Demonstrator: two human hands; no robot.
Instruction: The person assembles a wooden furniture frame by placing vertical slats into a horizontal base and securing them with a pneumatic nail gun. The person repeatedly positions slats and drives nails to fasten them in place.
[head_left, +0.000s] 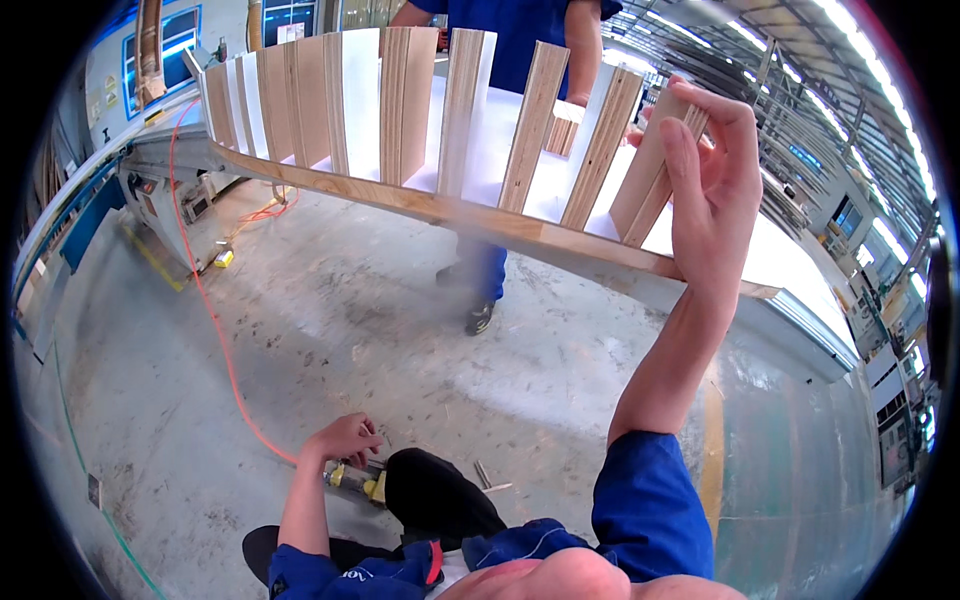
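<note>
My right hand [715, 185] reaches up to the right end of a row of upright plywood strips. Its thumb and fingers are closed round the top of the last plywood strip [645, 175], which stands on a white panel with a wooden edge [440, 207]. More plywood strips [532, 125] stand apart along this panel. Low by my knee hangs my left hand [345, 437], its fingers loosely bent and apart, apparently holding nothing. Just below it is a yellow and metal air tool [355, 482], partly hidden by my leg, with an orange air hose [215, 315] running to it.
Across the panel stands a co-worker in blue [510, 65], a hand near the strips. A small plywood block [562, 130] sits on the panel. Offcuts [490, 478] lie on the concrete floor. A grey machine [170, 215] stands at the left.
</note>
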